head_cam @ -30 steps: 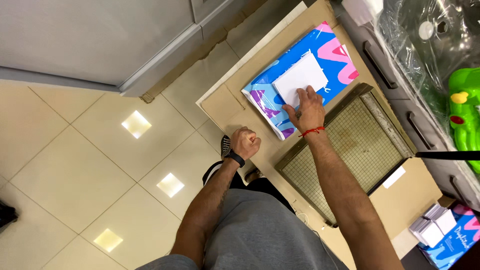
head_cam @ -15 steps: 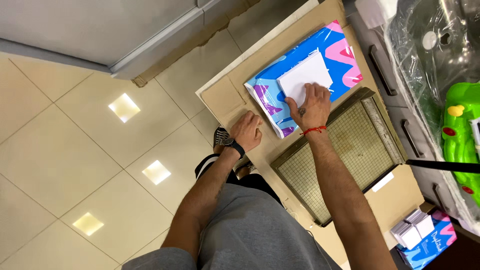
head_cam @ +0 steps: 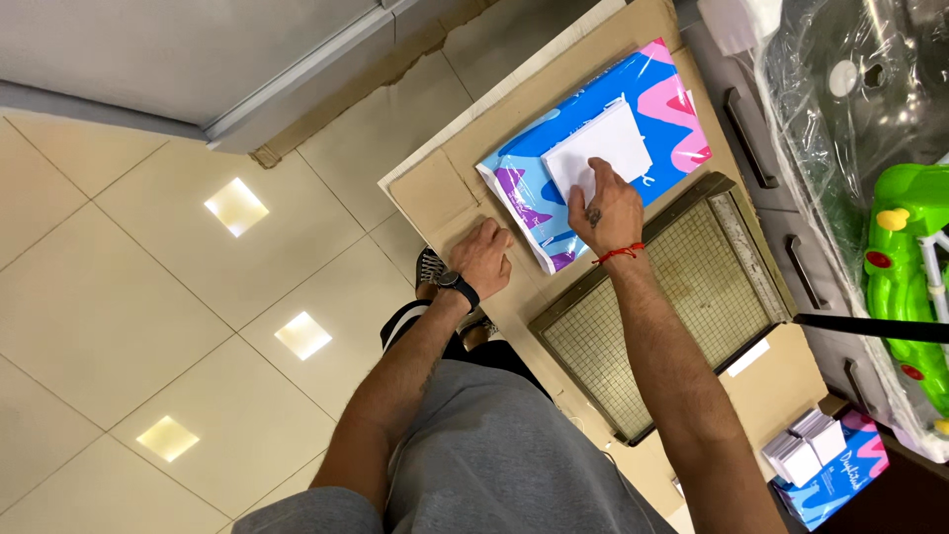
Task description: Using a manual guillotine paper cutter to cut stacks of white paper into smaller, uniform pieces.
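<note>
**Hand Position on the Cardboard Worktop**

My left hand [head_cam: 484, 259] rests near the worktop's [head_cam: 791, 381] near-left edge, fingers curled loosely and holding nothing; it appears to brace my stance. My right hand [head_cam: 605, 210] lies flat, fingers spread, pressing the white sheet [head_cam: 603, 148] onto the blue-and-pink mailer bag [head_cam: 554, 168], probably to stop both from sliding. The bag sits at the far-left corner. Just beside it lies the gridded paper trimmer [head_cam: 672, 316], its black handle [head_cam: 870, 327] projecting past the right edge. Count: one sheet, one bag, one trimmer, two hands.
</note>
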